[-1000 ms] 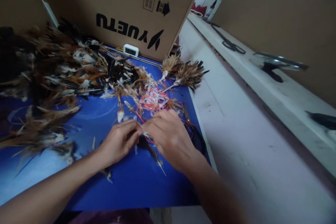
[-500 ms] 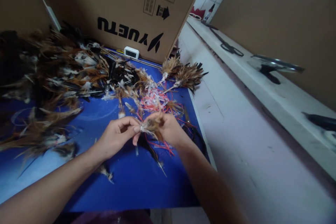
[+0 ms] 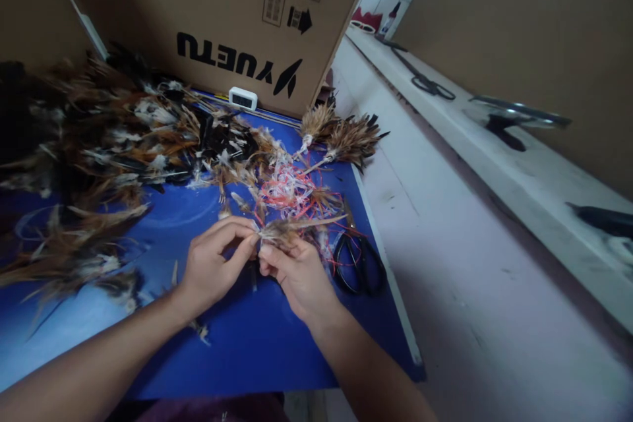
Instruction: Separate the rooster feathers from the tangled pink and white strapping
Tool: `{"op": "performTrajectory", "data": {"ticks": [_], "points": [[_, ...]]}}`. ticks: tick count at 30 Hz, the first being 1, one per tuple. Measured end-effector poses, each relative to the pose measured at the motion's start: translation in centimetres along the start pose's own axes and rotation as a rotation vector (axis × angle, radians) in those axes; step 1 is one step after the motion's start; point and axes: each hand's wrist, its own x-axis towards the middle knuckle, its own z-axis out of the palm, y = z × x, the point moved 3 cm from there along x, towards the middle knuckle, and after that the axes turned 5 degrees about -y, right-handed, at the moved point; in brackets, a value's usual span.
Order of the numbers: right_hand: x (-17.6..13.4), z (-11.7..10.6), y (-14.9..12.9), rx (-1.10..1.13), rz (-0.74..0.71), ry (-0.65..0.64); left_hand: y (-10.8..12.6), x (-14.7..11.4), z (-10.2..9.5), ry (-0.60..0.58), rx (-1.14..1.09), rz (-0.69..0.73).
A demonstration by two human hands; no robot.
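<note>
Between my hands is a small bunch of brown feathers (image 3: 281, 231), its pale quill ends toward the left and its tips toward the right. My left hand (image 3: 217, 260) is closed, thumb and forefinger pinching the quill end. My right hand (image 3: 297, 273) is closed on the bunch's lower side, close to the left fingertips. Just beyond them lies a tangle of red and white string (image 3: 289, 188). Black-handled scissors (image 3: 359, 264) rest to the right of my right hand, partly under string. Two tied feather bundles on sticks (image 3: 346, 138) lie behind the tangle.
A large heap of loose feathers (image 3: 123, 125) covers the back left of the blue table (image 3: 237, 356). A cardboard box (image 3: 217, 0) stands behind, with a small white digital display (image 3: 242, 99) before it. On the right ledge lie another pair of scissors (image 3: 430, 86) and metal tools.
My right hand has turned and moved down and left, its fingers now pinching near the quill end. The feather tips point right, and the scissors' handles have come into view.
</note>
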Motion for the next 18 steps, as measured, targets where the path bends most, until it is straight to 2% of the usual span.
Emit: {"op": "performTrajectory", "data": {"ticks": [3,8,12,18], "points": [[-0.10,0.13,0.49,0.034,-0.009,0.013,0.06,-0.24,-0.07,0.040,0.125,0.062],[-0.20,0.03,0.86,0.041,-0.042,0.052,-0.17,-0.64,0.10,-0.009,0.213,0.155],[-0.15,0.00,0.76,0.066,-0.046,0.082,-0.35,-0.88,0.13,-0.045,0.241,0.191],[-0.06,0.01,0.34,0.047,-0.048,0.106,0.34,-0.52,0.17,-0.021,0.234,0.210]]}}
